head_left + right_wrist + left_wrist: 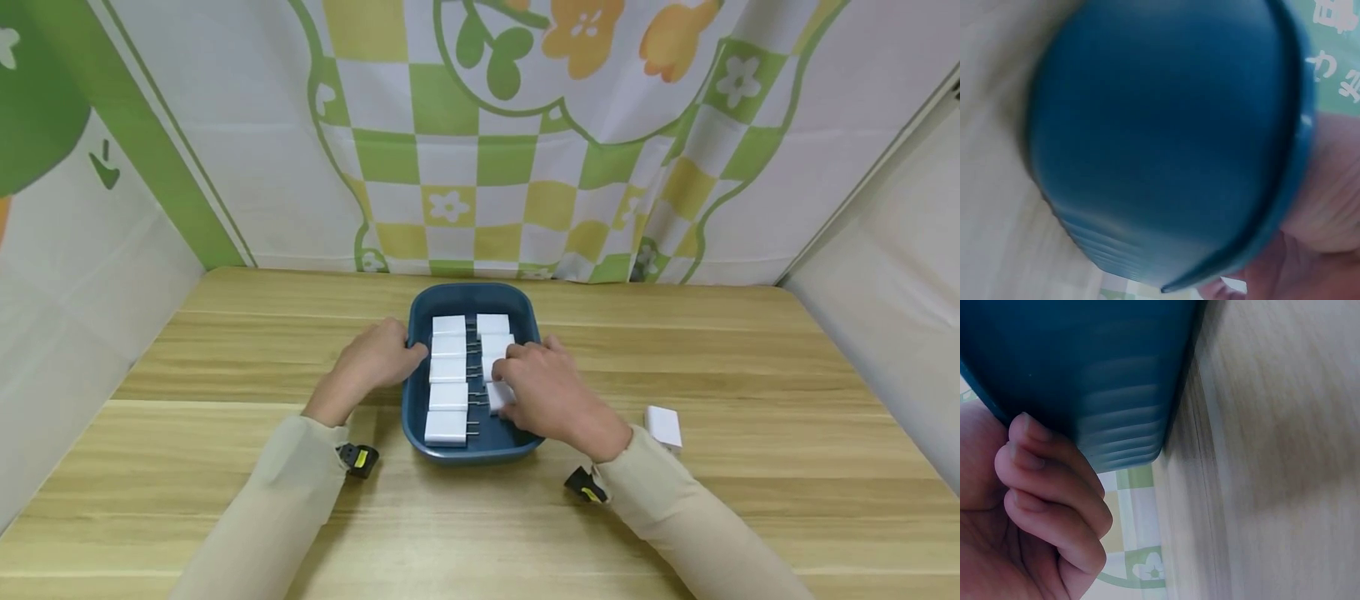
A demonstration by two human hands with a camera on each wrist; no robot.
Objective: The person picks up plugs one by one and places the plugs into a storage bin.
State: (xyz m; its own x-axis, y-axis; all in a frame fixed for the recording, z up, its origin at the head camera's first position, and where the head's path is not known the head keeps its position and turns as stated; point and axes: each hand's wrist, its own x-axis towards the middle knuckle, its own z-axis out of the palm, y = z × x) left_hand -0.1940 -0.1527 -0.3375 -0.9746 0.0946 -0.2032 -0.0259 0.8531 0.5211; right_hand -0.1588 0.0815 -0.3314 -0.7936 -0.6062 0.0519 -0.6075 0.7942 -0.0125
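Note:
A dark blue plastic bin (472, 455) holds two columns of white plug-in chargers (448, 372), their metal prongs pointing inward on the left column. My left hand (381, 354) grips the bin's left rim, thumb over the edge; in the left wrist view its curled fingers (1054, 487) lie against the outer wall. Reaching over the right rim, my right hand (551, 396) pinches a white charger (499, 397) in the right column, nearest me in that column. In the right wrist view the bin wall hides most of the fingers.
One more white charger (663, 427) lies on the wooden table (757, 375), right of the bin beside my right sleeve. Behind the table hangs a green and yellow checked curtain (510, 175). Small black wrist devices (360, 460) sit at both cuffs.

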